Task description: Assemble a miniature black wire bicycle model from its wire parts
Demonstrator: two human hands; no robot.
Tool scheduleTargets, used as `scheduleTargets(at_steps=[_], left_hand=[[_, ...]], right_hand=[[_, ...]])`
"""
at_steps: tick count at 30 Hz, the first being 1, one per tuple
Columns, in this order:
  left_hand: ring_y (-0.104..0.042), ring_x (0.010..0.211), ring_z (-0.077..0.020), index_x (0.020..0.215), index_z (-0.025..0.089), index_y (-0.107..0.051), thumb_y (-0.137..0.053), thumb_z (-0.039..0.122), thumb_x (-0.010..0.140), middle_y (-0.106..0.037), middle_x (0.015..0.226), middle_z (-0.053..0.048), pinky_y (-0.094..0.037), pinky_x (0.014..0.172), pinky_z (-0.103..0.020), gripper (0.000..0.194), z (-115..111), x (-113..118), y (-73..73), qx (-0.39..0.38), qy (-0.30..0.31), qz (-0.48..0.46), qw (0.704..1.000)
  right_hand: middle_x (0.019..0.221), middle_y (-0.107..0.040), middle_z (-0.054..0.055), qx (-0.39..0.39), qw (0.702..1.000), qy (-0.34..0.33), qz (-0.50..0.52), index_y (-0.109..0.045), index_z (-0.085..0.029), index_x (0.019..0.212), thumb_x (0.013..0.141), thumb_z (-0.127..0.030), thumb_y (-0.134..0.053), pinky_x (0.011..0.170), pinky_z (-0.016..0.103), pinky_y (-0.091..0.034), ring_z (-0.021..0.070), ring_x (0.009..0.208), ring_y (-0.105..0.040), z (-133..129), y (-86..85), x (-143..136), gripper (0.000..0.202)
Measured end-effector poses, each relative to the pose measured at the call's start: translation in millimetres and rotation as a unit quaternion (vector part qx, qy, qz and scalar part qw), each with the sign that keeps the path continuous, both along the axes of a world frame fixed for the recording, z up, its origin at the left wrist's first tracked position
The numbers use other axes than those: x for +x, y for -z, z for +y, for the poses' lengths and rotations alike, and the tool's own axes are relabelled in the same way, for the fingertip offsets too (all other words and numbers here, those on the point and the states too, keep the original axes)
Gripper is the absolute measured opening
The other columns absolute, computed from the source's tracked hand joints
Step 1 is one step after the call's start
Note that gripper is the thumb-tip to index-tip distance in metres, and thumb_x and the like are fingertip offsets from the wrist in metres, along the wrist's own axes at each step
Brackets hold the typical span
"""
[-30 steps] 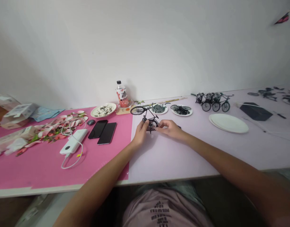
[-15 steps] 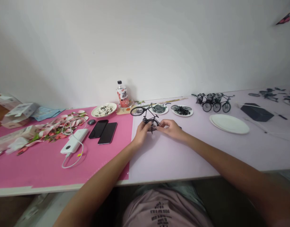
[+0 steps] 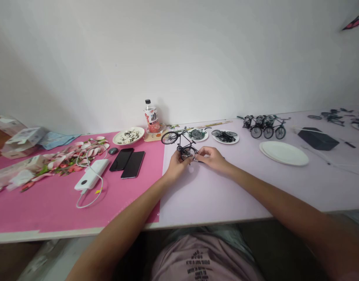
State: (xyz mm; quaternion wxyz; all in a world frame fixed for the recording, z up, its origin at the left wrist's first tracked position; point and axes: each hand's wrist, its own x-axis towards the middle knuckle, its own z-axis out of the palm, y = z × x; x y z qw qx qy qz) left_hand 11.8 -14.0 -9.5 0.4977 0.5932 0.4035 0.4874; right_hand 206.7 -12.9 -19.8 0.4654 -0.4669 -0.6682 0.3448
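Note:
A black model bicycle (image 3: 184, 142) is held up over the pale lilac part of the table, its front wheel raised to the left. My left hand (image 3: 178, 160) grips it low by the rear wheel, thumb reaching across the wheel's lower edge. At the right side of that wheel, my right hand (image 3: 210, 157) pinches with thumb and forefinger; any small part between those fingertips is hidden. Behind the bicycle lie a plate of dark green frame parts (image 3: 197, 134) and a plate of black parts (image 3: 226, 136).
Several assembled model bicycles (image 3: 265, 127) stand at the back right. White plates (image 3: 284, 153) and a dark box (image 3: 318, 138) lie nearer. On the left are two phones (image 3: 127, 164), a white power bank (image 3: 91, 175), petals (image 3: 80, 153), a bowl (image 3: 116, 137) and a bottle (image 3: 151, 117).
My left thumb has slid right and down along the rear wheel, closer to my right fingertips. The wheel shows more fully now; the bicycle stays in nearly the same place.

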Motion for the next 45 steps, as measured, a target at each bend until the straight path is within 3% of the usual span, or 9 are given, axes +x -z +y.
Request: scheduleTargets(at_steps=[7,16,28,33,38,45], left_hand=[[-0.068,0.092,-0.0235,0.093,0.017,-0.062,-0.065,0.049,0.083,-0.071,0.096,-0.008,-0.052,0.084,-0.035,0.034,8.2,-0.5,8.0,-0.060,-0.002,-0.085,0.995],[-0.067,0.091,-0.0225,0.093,0.017,-0.063,-0.064,0.048,0.084,-0.072,0.096,-0.007,-0.052,0.083,-0.034,0.032,12.1,-1.9,12.8,-0.056,0.001,-0.092,0.994],[-0.066,0.101,-0.0250,0.107,0.018,-0.063,-0.070,0.061,0.085,-0.070,0.109,-0.008,-0.049,0.091,-0.038,0.049,20.2,-3.9,20.3,-0.049,0.048,-0.112,0.991],[-0.062,0.106,-0.0251,0.107,0.018,-0.062,-0.060,0.061,0.094,-0.068,0.108,-0.008,-0.047,0.097,-0.037,0.044,6.3,-4.6,9.0,0.032,0.021,-0.018,0.999],[-0.058,0.098,-0.0211,0.105,0.019,-0.057,-0.049,0.056,0.102,-0.065,0.103,-0.007,-0.046,0.093,-0.034,0.038,-9.2,-3.9,-2.3,0.141,0.030,0.095,0.985],[-0.060,0.104,-0.0227,0.108,0.018,-0.056,-0.046,0.053,0.104,-0.066,0.111,-0.010,-0.046,0.097,-0.035,0.036,-11.4,-3.1,-4.5,0.170,0.056,0.095,0.979]], right_hand=[[0.086,-0.069,0.002,-0.055,0.998,-0.034,-0.001,-0.066,-0.021,0.082,0.076,-0.059,-0.080,0.055,0.027,-0.041,0.0146,0.063,-0.056,-6.5,-1.1,0.3,0.041],[0.079,-0.065,0.000,-0.036,0.999,-0.038,-0.014,-0.064,-0.021,0.080,0.077,-0.056,-0.079,0.054,0.026,-0.038,0.0124,0.060,-0.050,-8.9,-3.0,-1.6,0.038],[0.068,-0.059,-0.002,-0.027,0.999,-0.009,-0.014,-0.064,-0.020,0.082,0.078,-0.059,-0.078,0.050,0.025,-0.035,0.0112,0.054,-0.045,-10.4,-5.7,-1.9,0.042],[0.069,-0.062,-0.001,-0.037,0.999,-0.004,-0.015,-0.064,-0.020,0.083,0.077,-0.061,-0.079,0.050,0.026,-0.036,0.0128,0.054,-0.048,-14.3,-9.9,-2.3,0.043],[0.078,-0.065,0.002,-0.049,0.999,-0.012,-0.010,-0.063,-0.019,0.085,0.071,-0.063,-0.082,0.050,0.026,-0.039,0.0139,0.058,-0.053,-13.7,-10.6,-3.1,0.050],[0.082,-0.067,0.003,-0.023,0.999,0.001,-0.034,-0.063,-0.019,0.082,0.072,-0.059,-0.082,0.052,0.027,-0.039,0.0135,0.058,-0.053,-6.9,-2.3,-0.7,0.045]])
